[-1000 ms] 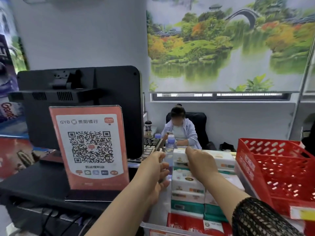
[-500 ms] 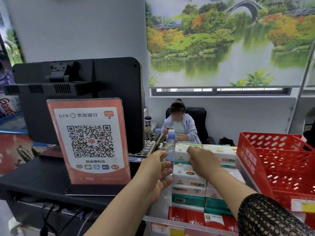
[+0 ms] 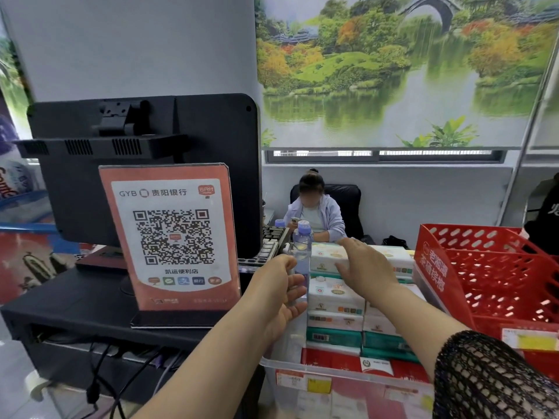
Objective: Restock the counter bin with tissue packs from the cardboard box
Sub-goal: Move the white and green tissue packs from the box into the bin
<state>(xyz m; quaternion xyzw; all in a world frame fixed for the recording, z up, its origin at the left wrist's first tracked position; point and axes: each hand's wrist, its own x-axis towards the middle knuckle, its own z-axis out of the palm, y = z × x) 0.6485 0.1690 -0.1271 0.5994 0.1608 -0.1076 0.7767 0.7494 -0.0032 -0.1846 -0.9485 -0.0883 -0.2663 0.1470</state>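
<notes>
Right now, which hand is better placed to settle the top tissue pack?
Right, probably. The right hand is open and spread over the top pack, while the left hand grips the bottle beside it.

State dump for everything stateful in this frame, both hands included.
Clear plastic counter bin, nearly full.
White tissue packs, stacked above the bin's rim.
Clear plastic water bottle with blue cap, upright, capped.
Left hand, fingers curled round that bottle's lower part.
Right hand, open, palm down over the stack's top.
Landscape-print roller blind, lowered, window strip showing below.
Orange QR payment sign, standing upright.
</notes>
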